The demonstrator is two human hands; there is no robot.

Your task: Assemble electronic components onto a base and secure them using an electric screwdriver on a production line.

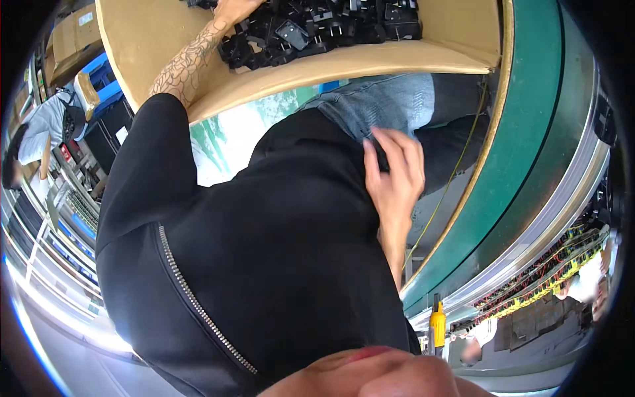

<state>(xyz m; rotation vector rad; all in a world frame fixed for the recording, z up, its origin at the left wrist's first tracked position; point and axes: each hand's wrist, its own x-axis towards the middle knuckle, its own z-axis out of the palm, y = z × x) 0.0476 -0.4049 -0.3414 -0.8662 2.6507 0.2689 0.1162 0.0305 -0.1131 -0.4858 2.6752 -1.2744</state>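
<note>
My left hand (233, 9), on a tattooed forearm, reaches into a tan cardboard box (344, 63) at the top of the view. It rests among several black plastic parts (317, 30); the frame edge cuts off its fingers, so any hold is hidden. My right hand (395, 173) lies flat at the hem of my black zip jacket (264, 251), its fingers spread against the pocket of my blue jeans (383, 102). Nothing shows in that hand.
A green conveyor belt (529, 132) with a metal rim curves down the right side. Beneath it hang a yellow-handled tool (437, 324) and bundles of yellow and red wires (555, 271). At far left another person (40, 126) bends over shelving near cardboard boxes (73, 36).
</note>
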